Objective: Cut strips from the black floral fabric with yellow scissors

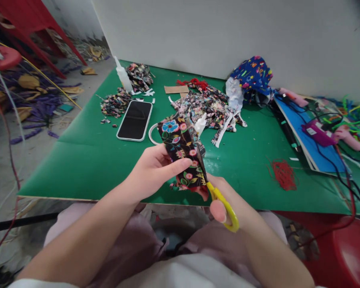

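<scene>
While the left hand (151, 170) pinches a piece of black floral fabric (181, 154) between thumb and fingers over the near edge of the green table (86, 160), the right hand (224, 200) is closed around the yellow handles of the scissors (218, 198), whose blades touch the right side of the fabric. Farther left lies a phone (135, 120), face up. Behind it stands a white bottle (123, 76), and more floral scraps (209, 106) lie far in the middle.

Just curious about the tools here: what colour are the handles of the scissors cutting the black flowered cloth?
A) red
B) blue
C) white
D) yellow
D: the right hand grips scissors with yellow plastic handles, blades running up along the black flowered cloth that the left hand pinches.
</scene>
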{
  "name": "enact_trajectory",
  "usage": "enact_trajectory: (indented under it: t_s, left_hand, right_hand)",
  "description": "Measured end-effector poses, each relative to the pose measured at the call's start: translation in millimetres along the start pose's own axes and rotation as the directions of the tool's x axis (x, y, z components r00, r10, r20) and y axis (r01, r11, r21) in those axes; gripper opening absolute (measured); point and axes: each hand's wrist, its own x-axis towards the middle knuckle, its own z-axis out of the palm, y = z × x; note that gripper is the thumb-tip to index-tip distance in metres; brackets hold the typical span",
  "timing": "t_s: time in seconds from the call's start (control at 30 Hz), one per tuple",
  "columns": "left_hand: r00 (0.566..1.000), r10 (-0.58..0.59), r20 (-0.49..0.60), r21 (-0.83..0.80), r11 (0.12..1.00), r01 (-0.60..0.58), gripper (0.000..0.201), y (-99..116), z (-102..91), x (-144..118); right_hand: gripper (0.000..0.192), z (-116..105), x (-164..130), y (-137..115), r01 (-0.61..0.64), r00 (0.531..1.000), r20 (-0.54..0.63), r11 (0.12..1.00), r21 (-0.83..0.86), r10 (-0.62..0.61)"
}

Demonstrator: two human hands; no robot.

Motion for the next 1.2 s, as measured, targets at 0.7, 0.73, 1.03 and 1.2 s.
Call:
enact_trajectory:
  t_s: [0.7,0.73,1.03,1.2]
  left_hand:
    - [1.000,-0.014,-0.018,-0.044,0.999,0.013,0.014,-1,0.1,1]
    - [1.000,-0.015,-0.011,-0.050,0.999,0.014,0.012,-1,0.0,1]
    - [1.000,-0.018,-0.012,0.025,1.000,0.018,0.018,-3,-1.5,2]
    - [0.999,-0.023,-0.034,-0.080,0.997,0.020,0.022,-5,-0.6,3]
  right_hand:
    - [0.074,8,-2,2,-0.106,0.988,-0.100,0.990,0.088,0.115]
    - [0.074,8,-2,3,-0.098,0.989,-0.101,0.992,0.080,0.106]
    - [0.070,6,-1,2,-0.082,0.992,-0.094,0.996,0.023,0.084]
    - [0.068,8,0,6,-0.099,0.986,-0.131,0.995,0.025,0.101]
